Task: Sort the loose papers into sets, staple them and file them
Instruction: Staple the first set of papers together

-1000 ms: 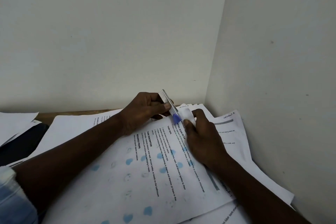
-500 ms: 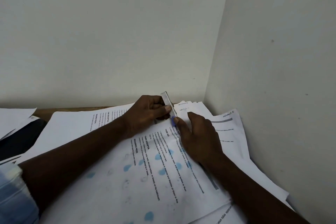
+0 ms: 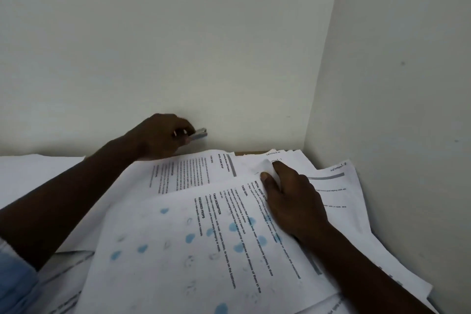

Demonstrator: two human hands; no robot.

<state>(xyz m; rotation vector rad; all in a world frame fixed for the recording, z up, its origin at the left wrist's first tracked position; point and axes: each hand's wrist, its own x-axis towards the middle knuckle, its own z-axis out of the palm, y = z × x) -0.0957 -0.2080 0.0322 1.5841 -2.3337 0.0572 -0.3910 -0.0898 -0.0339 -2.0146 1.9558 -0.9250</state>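
Nearest, the top sheet (image 3: 178, 250), printed with blue spots, lies on the spread of loose papers (image 3: 339, 211) in the room corner. The right hand (image 3: 293, 201) rests flat on its far corner, fingers extended and pressing down, thumb alongside. Farther back, the left hand (image 3: 163, 137) is above the papers, fingers curled round a small metal stapler (image 3: 200, 134), close to the back wall (image 3: 229, 46).

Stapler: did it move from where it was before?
Yes. The stapler, gripped by the left hand, went left, farther from the wall corner, and is off the papers now.
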